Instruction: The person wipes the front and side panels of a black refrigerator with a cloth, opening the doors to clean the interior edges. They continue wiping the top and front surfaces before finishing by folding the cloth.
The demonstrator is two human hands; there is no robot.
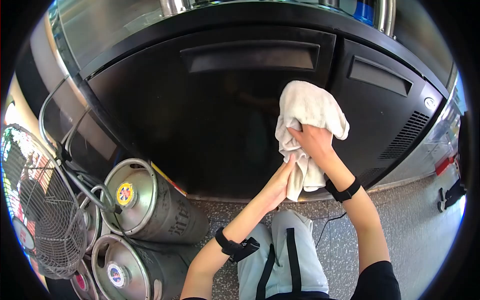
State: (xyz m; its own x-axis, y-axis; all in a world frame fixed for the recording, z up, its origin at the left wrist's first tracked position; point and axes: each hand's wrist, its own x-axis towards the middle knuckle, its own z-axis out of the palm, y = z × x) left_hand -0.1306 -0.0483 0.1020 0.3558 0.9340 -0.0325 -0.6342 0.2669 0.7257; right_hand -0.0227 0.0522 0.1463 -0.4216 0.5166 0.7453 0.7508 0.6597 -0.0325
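Note:
A crumpled white cloth [312, 106] hangs in front of the black cabinet front [215, 115], near the seam between its two panels. My right hand [314, 141] is closed on the middle of the cloth, its fingers partly tucked into the folds. Lower and to the left, my left hand [281, 184] holds the cloth's hanging end, with the thumb pointing up; its other fingers are mostly hidden. Whether the upper part of the cloth touches the cabinet is hard to tell.
Several metal kegs [175, 215] stand at the lower left, beside a wire-caged fan [45, 220]. Recessed handles [252, 56] and a vent [406, 134] mark the cabinet. A person's leg and shoe [442, 200] show at the far right.

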